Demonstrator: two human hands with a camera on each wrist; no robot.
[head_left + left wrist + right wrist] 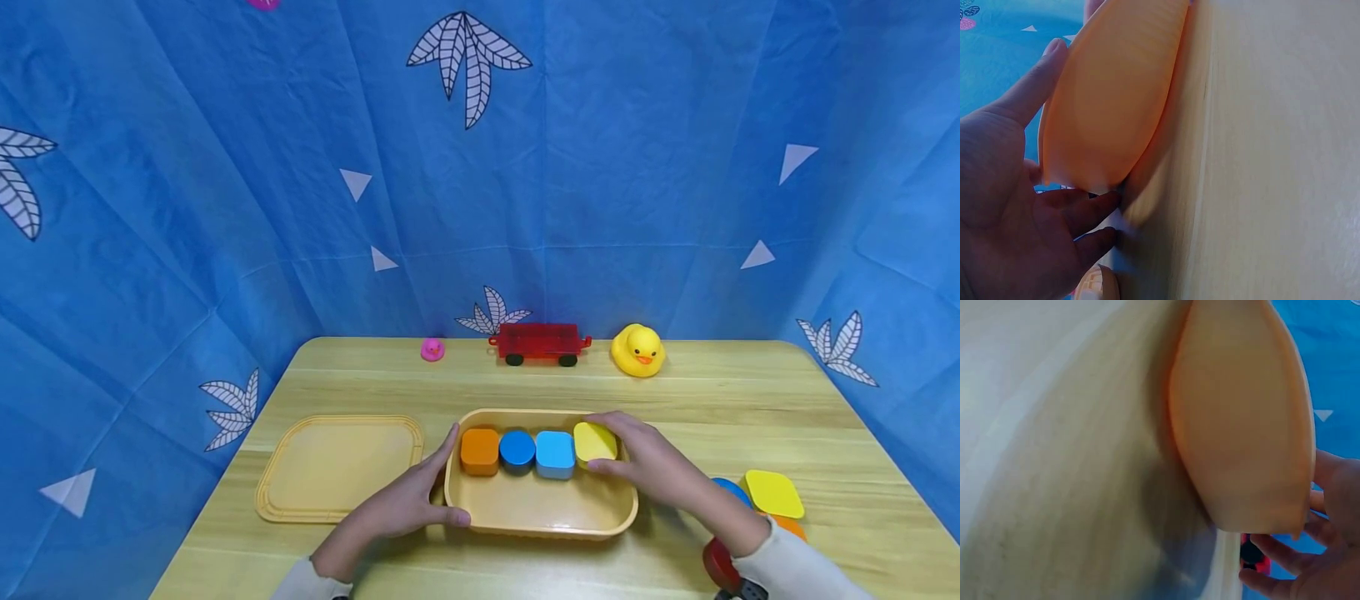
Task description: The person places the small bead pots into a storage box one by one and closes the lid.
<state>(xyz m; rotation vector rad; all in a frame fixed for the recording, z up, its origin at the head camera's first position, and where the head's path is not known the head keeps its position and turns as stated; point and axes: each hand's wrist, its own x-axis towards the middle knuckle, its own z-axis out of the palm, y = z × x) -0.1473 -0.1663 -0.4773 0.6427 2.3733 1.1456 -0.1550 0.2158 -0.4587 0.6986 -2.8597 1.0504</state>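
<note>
In the head view, a light-orange plastic bin (555, 527) stands on the table. Along its back wall runs a row: an orange rounded-square block (480, 450), a dark blue round block (517, 450), a light blue rounded-square block (555, 452) and a yellow rounded-square block (595, 443). My right hand (637, 450) reaches over the bin's right end and pinches the yellow block between thumb and fingers. Spread around the left end, my left hand (408, 496) touches the rim with straight fingers. The wrist views show the bin's outer wall (1110, 94) beside each hand; the blocks are hidden there.
Left of the bin lies a flat light-orange lid (341, 467). A pink duck (432, 349), a red wagon (538, 342) and a yellow duck (638, 350) line the back edge. Partly under my right forearm are several pieces, including a yellow one (775, 493) and a red one (720, 565).
</note>
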